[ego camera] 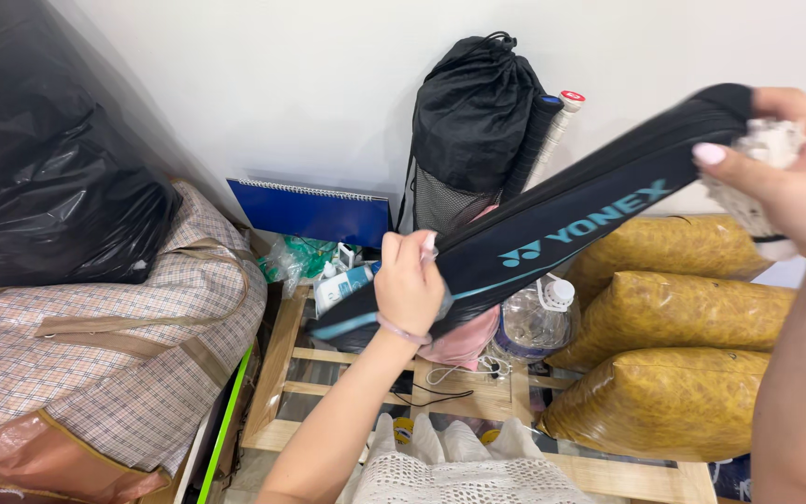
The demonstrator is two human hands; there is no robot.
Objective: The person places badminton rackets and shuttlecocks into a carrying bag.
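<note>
The left hand (409, 285) has its fingers curled tight round the lower end of a black racket cover (552, 224), which slants up to the right hand (799, 173), whose fingers pinch the top end with a white rag (765, 149). Three yellow sacks (673, 313) crowd below. Beyond the fingers, one black drawstring bag (470, 121) leans on the wall.

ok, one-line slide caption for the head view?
Left hand and right hand hold a long black racket cover with teal trim above a wooden rack.
</note>
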